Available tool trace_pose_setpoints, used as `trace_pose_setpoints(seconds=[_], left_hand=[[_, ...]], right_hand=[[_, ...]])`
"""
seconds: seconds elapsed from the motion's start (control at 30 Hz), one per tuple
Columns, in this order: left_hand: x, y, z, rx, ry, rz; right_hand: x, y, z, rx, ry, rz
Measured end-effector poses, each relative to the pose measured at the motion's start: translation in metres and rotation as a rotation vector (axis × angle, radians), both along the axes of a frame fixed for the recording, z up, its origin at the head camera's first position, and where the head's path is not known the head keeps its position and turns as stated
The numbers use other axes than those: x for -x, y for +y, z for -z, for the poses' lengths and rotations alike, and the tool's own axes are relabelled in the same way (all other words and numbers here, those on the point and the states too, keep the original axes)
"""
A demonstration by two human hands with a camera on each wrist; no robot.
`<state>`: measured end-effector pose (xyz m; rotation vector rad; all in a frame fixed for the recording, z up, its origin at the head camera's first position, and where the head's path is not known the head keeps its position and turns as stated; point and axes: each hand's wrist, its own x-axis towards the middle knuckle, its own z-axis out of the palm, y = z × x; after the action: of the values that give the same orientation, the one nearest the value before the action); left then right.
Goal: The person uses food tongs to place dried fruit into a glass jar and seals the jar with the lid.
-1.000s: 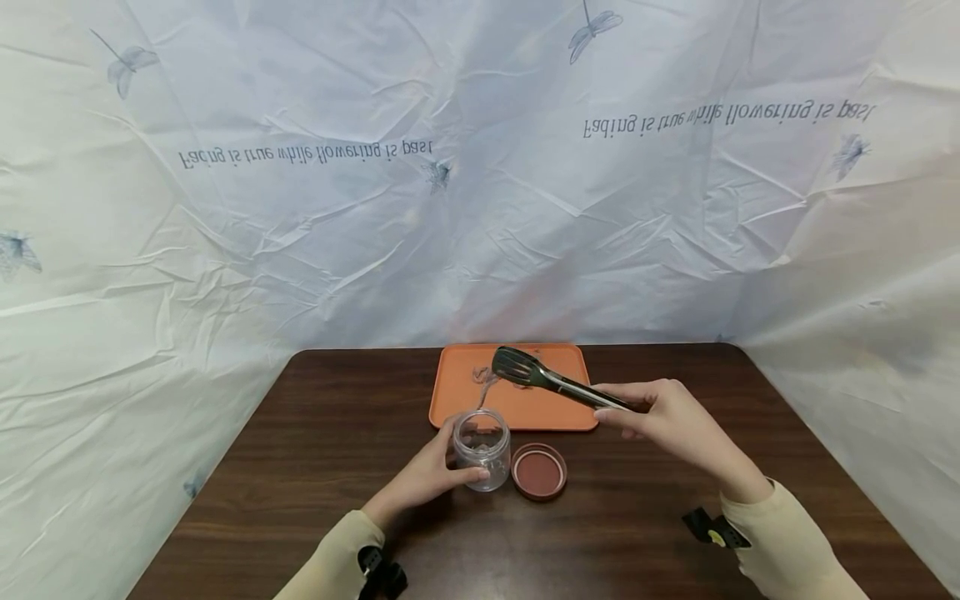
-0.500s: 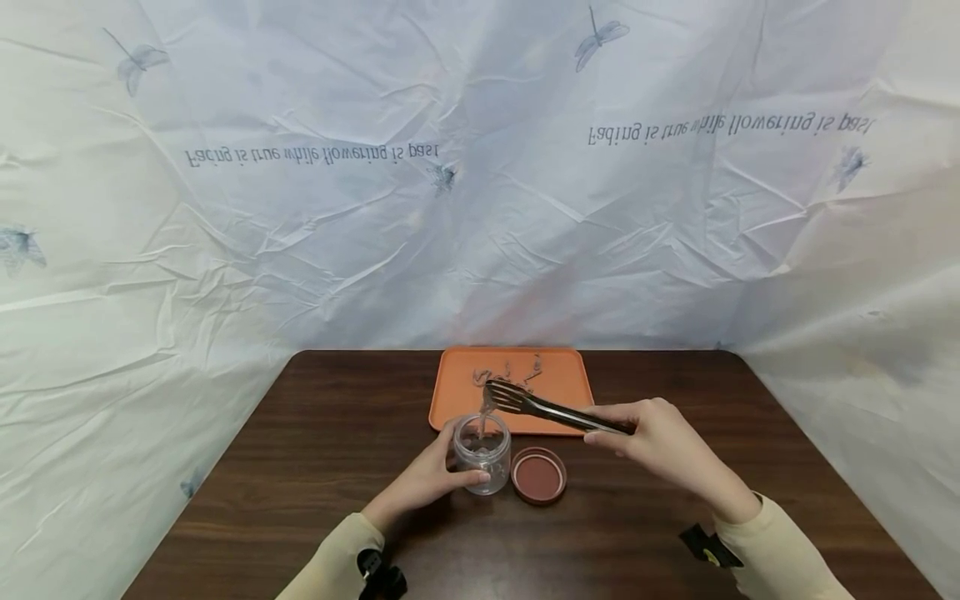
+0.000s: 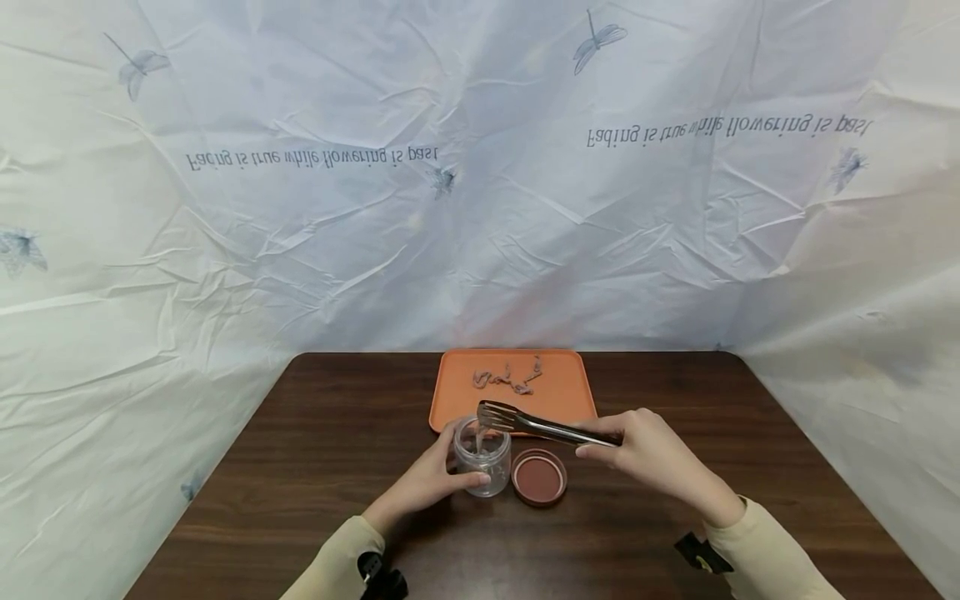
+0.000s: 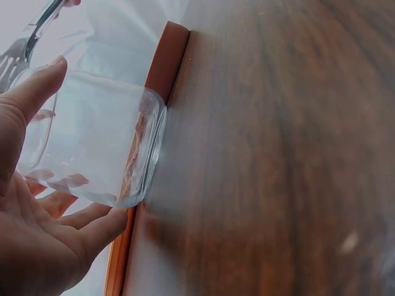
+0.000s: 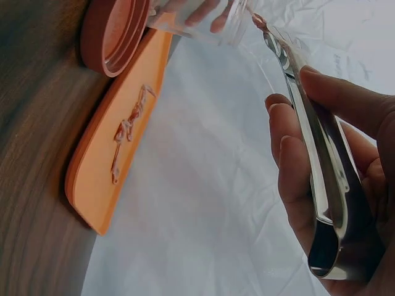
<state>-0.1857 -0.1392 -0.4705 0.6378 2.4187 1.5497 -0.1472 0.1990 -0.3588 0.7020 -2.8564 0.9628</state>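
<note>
My left hand grips a clear jar, its mouth uncovered, standing on the table. Thumb and fingers lie on opposite sides of the jar in the left wrist view. Some brownish strips show at its bottom. In my right hand is a pair of metal tongs, squeezed together. Their slotted tips are just above the jar's mouth. From them a thin pale-brown strip hangs down into the opening. The right wrist view shows the thumb on one side of the tongs and fingers on the other.
Behind the jar lies an orange tray bearing several thin brownish strips. A red-brown lid rests on the dark wooden table, right of the jar. White printed sheeting hangs behind the table.
The tongs in my right hand have moved left and down, from above the tray to the jar's mouth, bringing the hanging strip into it. My left hand keeps holding the jar in place.
</note>
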Motion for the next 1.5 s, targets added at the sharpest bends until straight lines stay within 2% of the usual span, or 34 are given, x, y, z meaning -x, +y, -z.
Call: trace_pose_setpoints(seconds=[0.47,0.83,1.17,1.5], left_hand=[[-0.0006,0.0006,-0.0006,-0.009,-0.001,0.005],[-0.0032,0.0001,-0.0027,-0.015,-0.021,-0.001],[-0.0009,0.0006,-0.0015,-0.017,0.006,0.003],[-0.0012,0.0005,-0.0005,-0.022,-0.017,0.001]], right_hand=[[0.0027,0.0032,0.0079,-0.021,-0.067,-0.019],[0.0044,0.0044,0.0090,-0.026,-0.056,-0.023],[0.0054,0.0059,0.0081,-0.014,-0.082,-0.033],[0.0079,0.0079,0.0057,0.021,-0.082,-0.006]])
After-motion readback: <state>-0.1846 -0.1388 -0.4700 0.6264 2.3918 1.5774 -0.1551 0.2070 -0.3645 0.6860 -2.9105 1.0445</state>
